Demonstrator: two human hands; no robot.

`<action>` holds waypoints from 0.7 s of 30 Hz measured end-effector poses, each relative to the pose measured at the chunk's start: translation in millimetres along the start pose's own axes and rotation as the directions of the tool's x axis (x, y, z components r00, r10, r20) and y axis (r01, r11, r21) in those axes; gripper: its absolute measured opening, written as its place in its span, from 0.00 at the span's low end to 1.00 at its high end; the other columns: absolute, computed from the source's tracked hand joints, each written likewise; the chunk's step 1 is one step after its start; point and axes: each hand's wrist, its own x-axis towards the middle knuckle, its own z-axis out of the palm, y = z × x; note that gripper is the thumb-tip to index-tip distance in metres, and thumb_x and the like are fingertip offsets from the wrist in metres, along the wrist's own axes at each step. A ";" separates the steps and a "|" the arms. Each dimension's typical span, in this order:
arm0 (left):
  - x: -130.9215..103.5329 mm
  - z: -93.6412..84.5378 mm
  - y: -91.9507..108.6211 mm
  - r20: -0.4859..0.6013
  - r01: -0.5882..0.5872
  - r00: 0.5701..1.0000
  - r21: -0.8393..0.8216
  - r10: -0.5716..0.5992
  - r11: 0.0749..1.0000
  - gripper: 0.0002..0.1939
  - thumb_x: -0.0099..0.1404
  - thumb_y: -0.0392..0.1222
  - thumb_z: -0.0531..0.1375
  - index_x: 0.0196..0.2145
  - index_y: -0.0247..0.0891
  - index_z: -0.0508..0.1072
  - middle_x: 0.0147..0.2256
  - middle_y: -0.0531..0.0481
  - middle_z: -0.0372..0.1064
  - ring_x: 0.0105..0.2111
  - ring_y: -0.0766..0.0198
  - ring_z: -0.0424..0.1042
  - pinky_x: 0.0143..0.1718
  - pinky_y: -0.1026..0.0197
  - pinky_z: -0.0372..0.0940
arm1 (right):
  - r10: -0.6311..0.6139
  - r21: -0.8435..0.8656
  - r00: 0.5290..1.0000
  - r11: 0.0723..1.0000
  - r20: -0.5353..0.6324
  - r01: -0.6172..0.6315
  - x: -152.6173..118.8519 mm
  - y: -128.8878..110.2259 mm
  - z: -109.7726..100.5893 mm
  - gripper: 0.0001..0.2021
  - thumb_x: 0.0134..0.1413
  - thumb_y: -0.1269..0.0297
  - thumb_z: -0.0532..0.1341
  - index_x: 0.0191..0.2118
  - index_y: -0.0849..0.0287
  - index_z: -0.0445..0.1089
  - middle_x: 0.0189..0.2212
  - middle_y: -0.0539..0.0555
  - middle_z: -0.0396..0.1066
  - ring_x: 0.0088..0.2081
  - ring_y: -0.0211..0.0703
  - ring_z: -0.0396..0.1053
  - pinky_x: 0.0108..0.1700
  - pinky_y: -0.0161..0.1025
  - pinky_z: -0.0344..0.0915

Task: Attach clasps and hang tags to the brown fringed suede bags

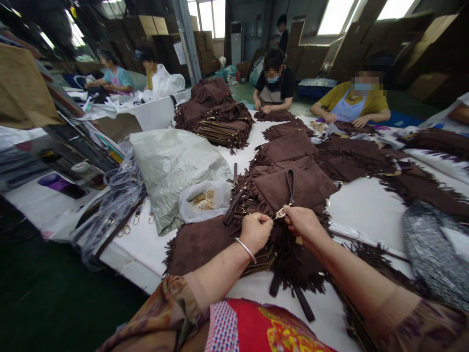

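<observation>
My right hand point(307, 224) pinches a gold-coloured metal clasp point(280, 212) at the end of a brown wrist strap point(290, 186). The strap lies across a brown fringed suede pouch point(298, 190), the top one of a stack. Close by on the left, my left hand point(256, 232), with a silver bangle at the wrist, is closed in a pinch beside the clasp. Something thin shows at its fingertips, too small to name. Under my left hand lies another brown fringed pouch point(205, 244) with gold zips along its edge.
A plastic bag of small tan tags point(205, 199) sits left of my hands, by a large grey-green sack point(176, 166). Wrapped straps point(110, 205) and a phone point(62, 185) lie further left. A tall pouch stack point(220, 117) stands behind. Co-workers sit across the white table point(361, 203).
</observation>
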 end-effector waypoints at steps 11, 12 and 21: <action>-16.3 -26.8 -10.1 0.010 -0.129 0.992 0.067 0.129 0.989 0.05 0.57 0.33 0.58 0.26 0.34 0.74 0.23 0.52 0.69 0.23 0.69 0.66 0.27 0.66 0.61 | -0.139 -0.278 0.987 0.948 0.081 0.157 -2.7 8.8 -18.4 0.09 0.43 0.64 0.60 0.31 0.61 0.73 0.17 0.47 0.67 0.18 0.34 0.61 0.20 0.30 0.56; -17.5 -27.0 -11.0 -0.009 -0.202 0.979 0.134 0.205 0.970 0.05 0.58 0.33 0.58 0.26 0.35 0.73 0.25 0.52 0.69 0.25 0.68 0.66 0.28 0.66 0.61 | -0.140 -0.286 0.988 0.946 0.070 0.155 -3.0 12.9 -19.5 0.10 0.43 0.65 0.59 0.34 0.61 0.74 0.18 0.47 0.68 0.18 0.34 0.62 0.20 0.30 0.57; -5.8 -2.4 -10.3 0.141 -0.522 0.798 0.648 0.586 0.555 0.10 0.66 0.45 0.57 0.32 0.37 0.74 0.31 0.46 0.66 0.30 0.61 0.67 0.31 0.62 0.62 | -0.228 -0.299 0.973 0.927 0.031 0.227 8.9 33.5 -16.8 0.09 0.49 0.63 0.58 0.34 0.60 0.73 0.23 0.51 0.74 0.18 0.36 0.69 0.20 0.30 0.60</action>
